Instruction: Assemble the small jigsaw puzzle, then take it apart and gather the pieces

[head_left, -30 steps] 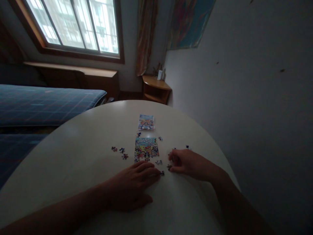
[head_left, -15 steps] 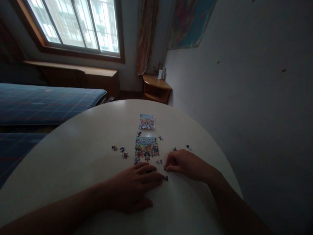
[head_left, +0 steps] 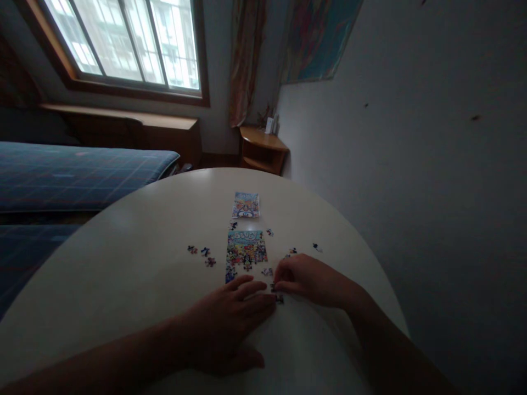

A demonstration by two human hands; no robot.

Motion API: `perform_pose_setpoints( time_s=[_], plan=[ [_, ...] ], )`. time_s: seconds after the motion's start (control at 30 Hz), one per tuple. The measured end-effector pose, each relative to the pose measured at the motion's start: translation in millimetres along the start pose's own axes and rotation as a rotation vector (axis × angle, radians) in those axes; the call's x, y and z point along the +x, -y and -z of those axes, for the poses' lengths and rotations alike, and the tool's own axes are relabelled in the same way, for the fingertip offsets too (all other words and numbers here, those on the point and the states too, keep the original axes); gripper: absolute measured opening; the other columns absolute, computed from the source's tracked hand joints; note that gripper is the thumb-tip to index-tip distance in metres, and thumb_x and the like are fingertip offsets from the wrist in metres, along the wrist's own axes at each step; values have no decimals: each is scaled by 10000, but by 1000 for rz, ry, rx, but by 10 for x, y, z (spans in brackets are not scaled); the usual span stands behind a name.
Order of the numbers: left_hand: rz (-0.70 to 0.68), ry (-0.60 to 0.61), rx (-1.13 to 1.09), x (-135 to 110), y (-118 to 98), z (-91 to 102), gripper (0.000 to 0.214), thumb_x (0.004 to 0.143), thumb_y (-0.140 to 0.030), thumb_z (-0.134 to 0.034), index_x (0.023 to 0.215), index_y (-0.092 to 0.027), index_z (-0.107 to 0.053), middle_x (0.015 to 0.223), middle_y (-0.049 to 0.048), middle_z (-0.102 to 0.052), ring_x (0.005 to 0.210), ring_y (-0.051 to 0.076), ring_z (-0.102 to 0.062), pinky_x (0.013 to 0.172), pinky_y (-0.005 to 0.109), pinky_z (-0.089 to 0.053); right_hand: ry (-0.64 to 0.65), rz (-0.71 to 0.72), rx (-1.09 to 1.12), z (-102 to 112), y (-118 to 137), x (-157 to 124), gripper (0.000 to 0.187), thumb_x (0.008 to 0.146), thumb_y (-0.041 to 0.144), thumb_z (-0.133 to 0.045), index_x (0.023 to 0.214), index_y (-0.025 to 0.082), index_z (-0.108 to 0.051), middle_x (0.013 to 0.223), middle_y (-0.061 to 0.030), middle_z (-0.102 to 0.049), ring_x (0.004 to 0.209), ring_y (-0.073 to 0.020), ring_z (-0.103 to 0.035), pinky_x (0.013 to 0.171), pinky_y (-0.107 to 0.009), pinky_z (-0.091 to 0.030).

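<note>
A partly assembled colourful jigsaw puzzle [head_left: 246,252] lies on a round white table [head_left: 135,258]. My left hand [head_left: 226,323] lies flat on the table just below the puzzle, fingers stretched out, fingertips beside a small dark piece [head_left: 279,299]. My right hand [head_left: 307,278] is to the right of the puzzle, its fingers pinched together at a small piece near the puzzle's lower right corner. Loose pieces [head_left: 201,255] lie to the left of the puzzle, and others [head_left: 316,247] to the right.
A small picture card [head_left: 246,204] lies beyond the puzzle. A bed with a blue cover [head_left: 74,175] stands to the left, a wooden corner shelf [head_left: 263,148] and a window [head_left: 127,41] behind. A plain wall [head_left: 411,164] runs close along the table's right edge.
My right hand has slid left toward the puzzle's lower right corner with its pinched piece. My left hand has shifted slightly toward me, still flat.
</note>
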State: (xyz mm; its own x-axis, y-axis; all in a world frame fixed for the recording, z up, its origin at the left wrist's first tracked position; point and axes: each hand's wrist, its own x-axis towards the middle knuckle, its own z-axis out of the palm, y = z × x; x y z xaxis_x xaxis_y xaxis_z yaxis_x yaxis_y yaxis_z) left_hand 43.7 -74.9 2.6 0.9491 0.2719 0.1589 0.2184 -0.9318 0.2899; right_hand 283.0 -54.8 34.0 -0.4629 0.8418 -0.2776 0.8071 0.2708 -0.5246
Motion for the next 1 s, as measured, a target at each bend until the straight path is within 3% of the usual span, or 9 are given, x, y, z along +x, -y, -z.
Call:
perform_pose_setpoints(
  time_s=[0.57, 0.8, 1.0],
  plan=[
    [32, 24, -38, 17, -51, 29, 660, 913, -614, -455, 1383, -150, -422, 1322, 116, -550, 1246, 299, -469, 1153, 441, -248, 21, -1, 63, 18, 58, -43, 67, 773, 167, -668, 835, 154, -693, 776, -25, -712, 672, -120, -606, 608, -213, -407],
    [31, 36, -33, 18, -41, 13, 668, 916, -617, -440, 1384, -141, -425, 1343, 119, -546, 1243, 298, -476, 1142, 441, -268, -17, -33, -22, -6, 69, -26, 197, 774, 229, -704, 964, 182, -679, 757, -4, -683, 657, -117, -582, 588, -214, -373],
    [7, 32, -27, 15, -40, 25, 681, 939, -617, -392, 1410, -125, -405, 1403, 140, -510, 1272, 294, -480, 1150, 434, -260, -32, -22, -37, -30, 88, -17, 103, 765, 188, -693, 867, 177, -697, 788, -19, -693, 701, -129, -591, 622, -221, -393]
  ],
)
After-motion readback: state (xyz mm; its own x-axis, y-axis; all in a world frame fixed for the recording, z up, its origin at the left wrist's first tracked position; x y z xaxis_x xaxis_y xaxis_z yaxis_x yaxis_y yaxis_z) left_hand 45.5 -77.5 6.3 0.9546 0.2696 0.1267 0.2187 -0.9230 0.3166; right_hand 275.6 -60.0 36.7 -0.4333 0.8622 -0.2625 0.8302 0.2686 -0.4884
